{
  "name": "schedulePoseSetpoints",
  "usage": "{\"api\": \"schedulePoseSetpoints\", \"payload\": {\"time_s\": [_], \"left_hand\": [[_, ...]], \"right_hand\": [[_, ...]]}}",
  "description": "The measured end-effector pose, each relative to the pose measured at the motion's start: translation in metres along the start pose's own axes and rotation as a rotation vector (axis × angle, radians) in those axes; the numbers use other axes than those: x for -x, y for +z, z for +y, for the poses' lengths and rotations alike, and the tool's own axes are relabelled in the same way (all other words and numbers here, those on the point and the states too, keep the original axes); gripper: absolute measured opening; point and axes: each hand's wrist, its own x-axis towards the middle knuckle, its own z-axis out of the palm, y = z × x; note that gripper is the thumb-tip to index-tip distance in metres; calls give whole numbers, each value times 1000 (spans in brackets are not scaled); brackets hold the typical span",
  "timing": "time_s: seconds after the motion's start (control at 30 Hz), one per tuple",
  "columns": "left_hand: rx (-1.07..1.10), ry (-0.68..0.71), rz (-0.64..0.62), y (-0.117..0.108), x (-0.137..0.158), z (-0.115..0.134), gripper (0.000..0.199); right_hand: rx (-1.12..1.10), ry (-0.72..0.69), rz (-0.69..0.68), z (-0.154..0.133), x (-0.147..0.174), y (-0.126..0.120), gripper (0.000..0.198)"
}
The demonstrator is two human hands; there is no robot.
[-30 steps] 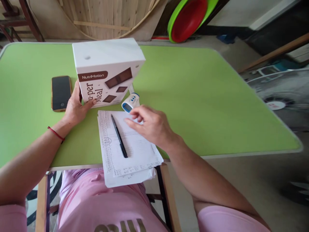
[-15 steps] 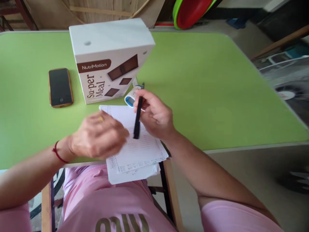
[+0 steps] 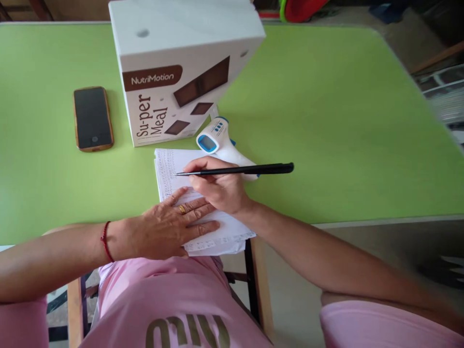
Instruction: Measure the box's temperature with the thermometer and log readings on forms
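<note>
My right hand [image 3: 217, 186] grips a black pen [image 3: 253, 169], its tip resting near the top left of a stack of printed papers [image 3: 170, 164]. My left hand [image 3: 170, 227] lies flat with fingers spread on the lower part of the papers, at the table's near edge. A white and blue infrared thermometer [image 3: 219, 137] lies just beyond my right hand. Behind it stands a white NutriMotion Super Meal box [image 3: 181, 63].
A black phone in a brown case [image 3: 92, 118] lies face up left of the box on the green table [image 3: 344, 125]. Red and green basins [image 3: 302, 8] lean at the far side of the table. Floor and wooden table legs show on the right.
My right hand picked the pen up from the papers and set its tip to the page. My left hand left the box and came down flat on the papers.
</note>
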Motion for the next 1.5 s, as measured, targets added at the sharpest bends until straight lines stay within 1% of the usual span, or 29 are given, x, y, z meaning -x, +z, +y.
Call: {"api": "schedulePoseSetpoints", "payload": {"time_s": [0.07,0.13,0.27,0.37,0.47,0.53,0.63,0.73,0.87,1.07,1.23,1.4,1.5], "left_hand": [[0,-5,-25,-3,-1,1,74],[3,-13,-55,-7,-2,1,71],[-10,-39,-136,-15,-2,5,69],[-41,-71,-178,-18,-1,9,80],[-69,-99,-201,-19,0,11,92],[-75,-100,-225,-20,0,12,95],[-72,-99,-262,-22,-1,12,95],[-74,-101,-269,-23,-3,12,93],[-68,-92,-283,-25,-3,12,98],[-59,-89,-295,-29,-4,12,91],[-40,-87,-277,-29,-4,11,101],[-18,-83,-268,-29,-3,10,101],[-15,-81,-257,-29,-3,10,98]], "right_hand": [[55,-25,18,1,1,1,5],[119,-21,11,0,2,1,3],[212,-35,-28,-4,2,-3,12],[235,-68,-53,-4,1,-4,17],[269,-72,-69,-3,1,-4,23],[277,-75,-79,-3,1,-3,25],[233,-104,-95,-3,1,-2,22],[221,-89,-116,-4,1,-3,20],[252,-37,-150,-5,1,-4,23],[260,-55,-172,-6,1,-4,20],[231,-46,-163,-6,1,-4,15],[248,-2,-180,-6,0,-4,16],[250,-11,-147,-7,0,-4,18]]}}
